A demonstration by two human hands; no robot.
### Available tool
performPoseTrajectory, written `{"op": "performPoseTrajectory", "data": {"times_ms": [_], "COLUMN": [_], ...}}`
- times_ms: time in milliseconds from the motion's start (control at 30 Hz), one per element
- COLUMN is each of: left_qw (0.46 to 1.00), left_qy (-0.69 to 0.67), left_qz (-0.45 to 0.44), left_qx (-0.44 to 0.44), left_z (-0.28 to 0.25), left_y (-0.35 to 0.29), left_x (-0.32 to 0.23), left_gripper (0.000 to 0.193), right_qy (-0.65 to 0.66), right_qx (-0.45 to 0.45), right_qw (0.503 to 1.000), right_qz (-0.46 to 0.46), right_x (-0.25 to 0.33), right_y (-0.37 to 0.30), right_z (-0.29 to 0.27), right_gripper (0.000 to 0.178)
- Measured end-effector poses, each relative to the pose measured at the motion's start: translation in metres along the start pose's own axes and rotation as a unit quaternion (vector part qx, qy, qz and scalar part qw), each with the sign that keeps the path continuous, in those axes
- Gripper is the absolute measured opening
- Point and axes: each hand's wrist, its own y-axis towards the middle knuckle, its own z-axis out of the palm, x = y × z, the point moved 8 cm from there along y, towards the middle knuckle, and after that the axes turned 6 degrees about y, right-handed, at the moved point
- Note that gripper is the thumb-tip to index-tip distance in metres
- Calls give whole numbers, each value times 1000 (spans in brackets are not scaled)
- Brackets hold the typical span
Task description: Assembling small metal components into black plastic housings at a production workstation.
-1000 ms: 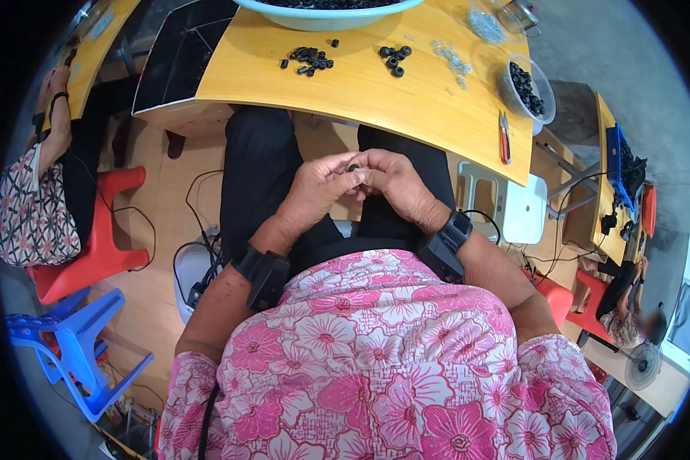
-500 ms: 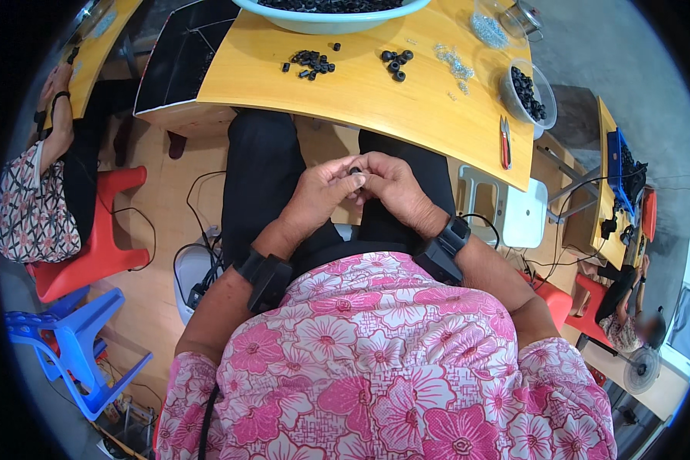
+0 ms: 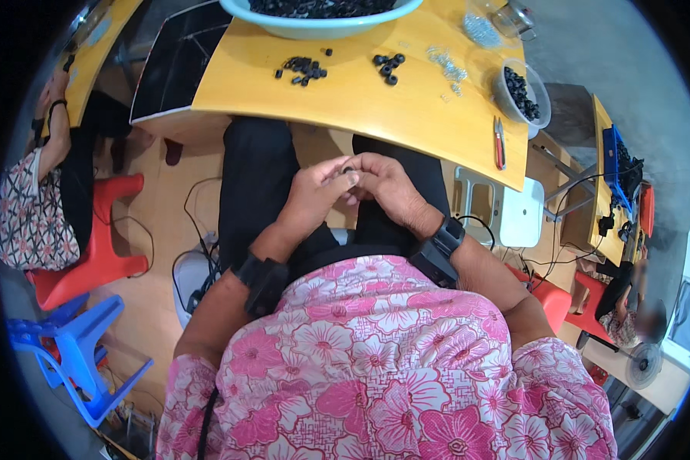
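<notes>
1. So the left hand (image 3: 307,198) and right hand (image 3: 395,190) are meeting above the lap, just off the edge of the yellow counter (image 3: 429,123), and the small black piece (image 3: 348,169) is sitting between them.
2. The fingers (image 3: 369,159) on both hands are pinching in close around it, leaving hardly any gap.
3. What's changing: not a lot, tbh. The piece is showing a bit less than it was half a second ago, with the fingers covering more of it. The whole view is sliding slightly left too, so I'm guessing the head is moving.
4. Meaning, imo: the handling is still going on in the fingers. The heap of short black tubes (image 3: 305,70), the rounder black pieces (image 3: 388,67) and the tiny shiny bits (image 3: 446,63) are all looking unchanged, and the red-handled snips (image 3: 500,146) are lying untouched.
5. Hard to make out: the thumbs are hiding most of the piece, so I'm not getting its full shape, or whether anything is going into it. The lower fingers are tucking out of sight. The pale blue basin (image 3: 322,32) is getting cut off up top.
</notes>
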Motion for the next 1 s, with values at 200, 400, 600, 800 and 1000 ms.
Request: {"op": "performPoseTrajectory", "data": {"times_ms": [200, 400, 600, 800, 1000], "left_qw": [995, 998, 997, 996, 994], "left_qy": [-89, -51, -58, -61, -64], "left_qz": [-38, -32, -50, -70, -87], "left_qx": [-16, 8, 1, 7, 10], "left_z": [-13, -11, -11, -11, -12], "left_y": [-10, -8, -4, -3, -2], "left_x": [5, 6, 8, 12, 16], "left_gripper": [42, 39, 37, 35, 35], "right_qy": [7, -224, -411, -503, -473], "right_qx": [-22, -286, -465, -393, -240], "right_qw": [995, 876, 740, 705, 793], "right_qz": [-100, -317, -260, -309, -301], "right_x": [41, 177, 226, 212, 184], "right_y": [-15, -76, -92, -60, 17], "right_z": [-6, -94, -205, -162, -80], "right_gripper": [14, 14, 22, 24, 32]}}
